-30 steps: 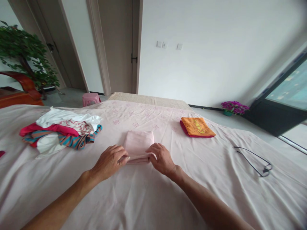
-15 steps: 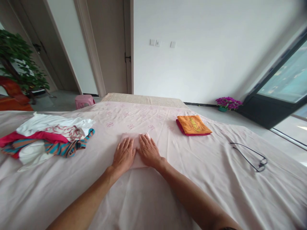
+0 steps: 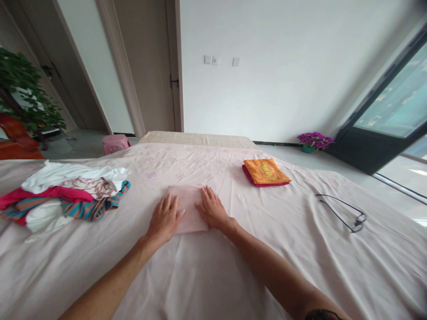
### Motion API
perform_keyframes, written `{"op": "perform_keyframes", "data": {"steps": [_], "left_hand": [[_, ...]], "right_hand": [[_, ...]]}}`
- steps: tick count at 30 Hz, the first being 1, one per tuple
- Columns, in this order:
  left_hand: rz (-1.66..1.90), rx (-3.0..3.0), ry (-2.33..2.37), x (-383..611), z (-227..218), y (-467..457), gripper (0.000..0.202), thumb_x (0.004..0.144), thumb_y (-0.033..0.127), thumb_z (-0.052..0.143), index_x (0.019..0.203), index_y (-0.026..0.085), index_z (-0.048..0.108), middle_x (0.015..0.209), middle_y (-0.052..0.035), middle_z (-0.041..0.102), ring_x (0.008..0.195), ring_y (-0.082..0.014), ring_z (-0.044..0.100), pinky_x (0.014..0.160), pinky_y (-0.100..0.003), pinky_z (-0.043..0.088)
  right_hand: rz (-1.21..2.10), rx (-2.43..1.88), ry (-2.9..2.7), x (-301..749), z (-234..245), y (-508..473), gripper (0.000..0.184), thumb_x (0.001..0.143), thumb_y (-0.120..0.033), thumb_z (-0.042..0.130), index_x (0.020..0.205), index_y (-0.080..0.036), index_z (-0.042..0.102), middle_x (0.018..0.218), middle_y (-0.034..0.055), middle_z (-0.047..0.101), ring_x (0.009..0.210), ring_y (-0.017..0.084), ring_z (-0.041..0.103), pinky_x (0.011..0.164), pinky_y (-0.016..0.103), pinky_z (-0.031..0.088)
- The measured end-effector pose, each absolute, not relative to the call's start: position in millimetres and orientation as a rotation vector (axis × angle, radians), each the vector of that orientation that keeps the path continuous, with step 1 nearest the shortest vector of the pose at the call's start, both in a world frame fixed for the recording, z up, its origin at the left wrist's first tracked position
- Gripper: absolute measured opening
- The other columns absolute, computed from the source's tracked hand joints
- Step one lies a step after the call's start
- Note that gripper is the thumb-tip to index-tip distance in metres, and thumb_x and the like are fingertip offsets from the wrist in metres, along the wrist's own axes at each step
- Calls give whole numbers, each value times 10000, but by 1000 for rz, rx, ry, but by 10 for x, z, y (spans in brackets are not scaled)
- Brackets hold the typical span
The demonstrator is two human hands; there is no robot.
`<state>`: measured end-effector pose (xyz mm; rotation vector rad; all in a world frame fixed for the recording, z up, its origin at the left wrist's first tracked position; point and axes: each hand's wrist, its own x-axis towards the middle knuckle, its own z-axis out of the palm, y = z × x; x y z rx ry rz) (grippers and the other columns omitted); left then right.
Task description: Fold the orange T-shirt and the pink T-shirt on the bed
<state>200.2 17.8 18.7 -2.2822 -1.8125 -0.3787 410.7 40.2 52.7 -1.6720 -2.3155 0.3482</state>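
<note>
A pale pink folded cloth, squarish and flat, lies on the bedsheet in front of me; its exact kind of garment I cannot tell. My left hand rests flat along its left edge, fingers stretched out and thumb on the cloth. Along the right edge lies my right hand, also flat with fingers extended. Neither hand grips anything. Further right sits a folded orange garment with yellow lettering, on top of a dark red folded one.
A heap of rumpled clothes, white, red and striped, lies on the left. Black-framed glasses rest at the right. Beyond the sheet stand a pink stool, purple flowers and a leafy plant.
My hands have moved apart, from the middle of the pink cloth out to its left and right edges, so more of its surface shows. The view has shifted slightly.
</note>
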Motion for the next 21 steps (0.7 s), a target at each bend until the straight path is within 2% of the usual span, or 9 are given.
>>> {"op": "perform_keyframes", "data": {"steps": [2, 5, 8, 10, 13, 15, 18, 21], "left_hand": [[-393, -2270, -1819, 1955, 163, 128, 608, 971, 452, 372, 1445, 82, 461, 1510, -241, 429, 1362, -369, 447, 1089, -514, 380], [-432, -2264, -1828, 1919, 134, 52, 595, 978, 444, 356, 1467, 114, 435, 1523, -237, 409, 1357, -360, 456, 1090, -535, 368], [-474, -2253, -1828, 1913, 109, 15, 577, 978, 437, 362, 1465, 137, 440, 1520, -231, 417, 1366, -340, 451, 1096, -541, 360], [-486, -2247, -1824, 1909, 91, 13, 566, 977, 430, 363, 1453, 138, 455, 1513, -229, 429, 1366, -329, 455, 1100, -541, 358], [-491, -2244, -1827, 1885, 51, 29, 576, 975, 434, 349, 1447, 123, 462, 1503, -235, 440, 1367, -328, 455, 1101, -544, 353], [-511, -2253, -1829, 1856, 10, 45, 601, 971, 455, 338, 1454, 113, 448, 1498, -235, 447, 1381, -324, 439, 1100, -540, 354], [-564, -2282, -1820, 1810, -59, 72, 644, 964, 475, 315, 1470, 87, 409, 1495, -238, 450, 1395, -323, 420, 1095, -531, 365], [-631, -2300, -1815, 1778, -108, 101, 666, 960, 484, 301, 1463, 58, 396, 1486, -244, 459, 1389, -330, 431, 1102, -519, 371]], "right_hand": [[335, -1807, -2215, 4173, 596, 354, 635, 1007, -523, 337, 1498, -121, 374, 1621, 167, 211, 1504, 285, 151, 1183, 457, 189], [377, -1857, -2218, 4206, 655, 286, 570, 992, -568, 347, 1359, -173, 534, 1571, 146, 340, 1498, 307, 154, 1169, 489, 179], [449, -1837, -2151, 4121, 651, 238, 588, 958, -596, 405, 1343, -168, 522, 1514, 141, 425, 1484, 300, 192, 1163, 476, 192], [454, -1840, -2058, 4024, 636, 220, 566, 922, -577, 479, 1292, -151, 538, 1450, 158, 491, 1440, 313, 286, 1134, 469, 254], [459, -1878, -1928, 3887, 624, 223, 415, 864, -474, 574, 1136, -160, 585, 1231, 166, 632, 1251, 324, 505, 1013, 447, 392], [538, -1851, -1840, 3827, 618, 250, 374, 856, -429, 572, 1133, -177, 565, 1098, 138, 677, 1085, 302, 603, 918, 425, 450], [777, -1696, -1595, 3768, 584, 318, 341, 861, -401, 565, 1136, -202, 543, 1032, 85, 684, 965, 254, 641, 842, 387, 490], [1177, -1449, -1211, 3704, 525, 385, 365, 815, -391, 638, 1114, -204, 547, 979, 47, 682, 913, 223, 652, 770, 349, 529]]}}
